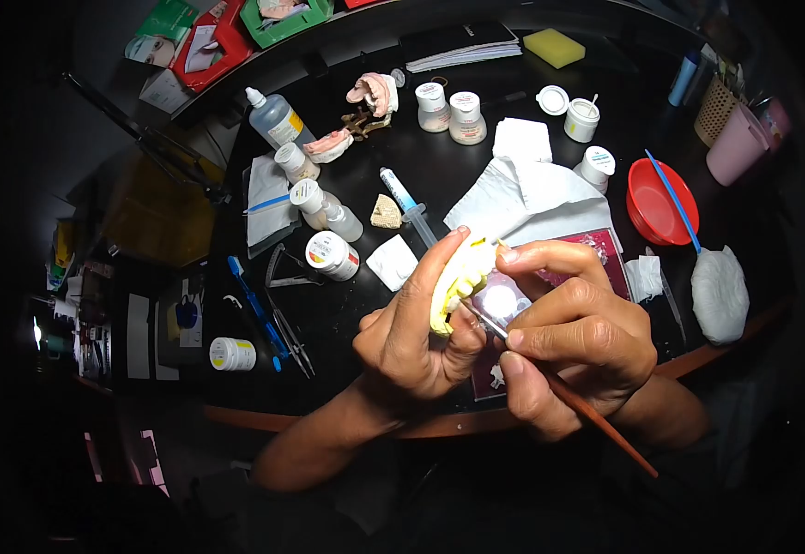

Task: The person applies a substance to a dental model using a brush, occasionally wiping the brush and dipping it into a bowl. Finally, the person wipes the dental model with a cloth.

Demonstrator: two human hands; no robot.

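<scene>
My left hand [411, 337] is closed around a yellow dental model [462, 282], gripping it between the thumb and a raised finger. A row of teeth shows along the model's right side. In my right hand [592, 337] is a slim brush [601, 420] with a reddish-brown wooden handle, pinched between thumb and fingers. The brush's thin tip reaches the teeth of the model. One fingertip of the right hand rests right at the model's upper edge. Beneath the hands lies a dark red tray [610, 249], partly hidden.
White tissue [536, 198] spreads behind the hands. To the right stand a red bowl [665, 208] with a blue stick across it and a white bundle [721, 295]. Several bottles, a white jar [332, 256], a syringe [407, 203] and tweezers [291, 337] lie leftward. Pink denture models [375, 92] sit behind.
</scene>
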